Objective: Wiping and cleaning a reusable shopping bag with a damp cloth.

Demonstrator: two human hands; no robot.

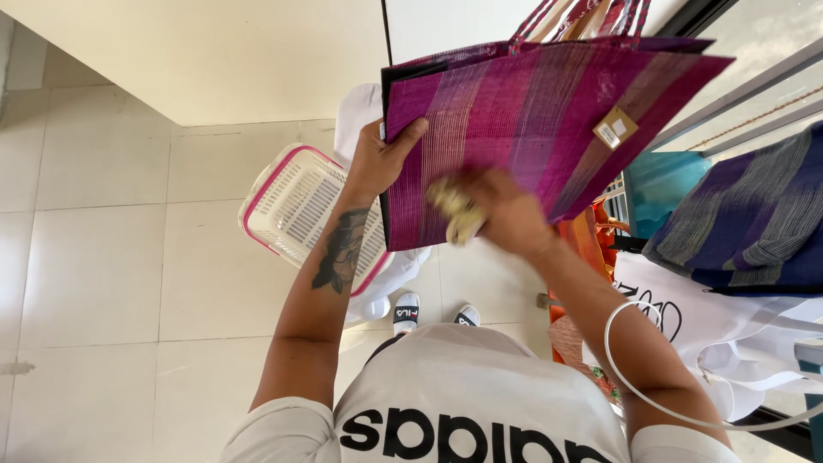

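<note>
Pale floor tiles (pixel 94 274) spread below, with one white-and-pink plastic basket (pixel 296 206) lying on them. One magenta striped woven bag (pixel 531 120) is held up at chest height — the left hand (pixel 377 159) pinches its left edge, thumb on the front, its grip clenched on the fabric. The right hand (pixel 506 210) presses against the bag's lower front, blurred; it grasps one small pale wad (pixel 456 214), too smeared to identify. One tan tag (pixel 615 129) hangs on the bag. One dark blue striped bag (pixel 754 214) sits right — cut off by the frame.
</note>
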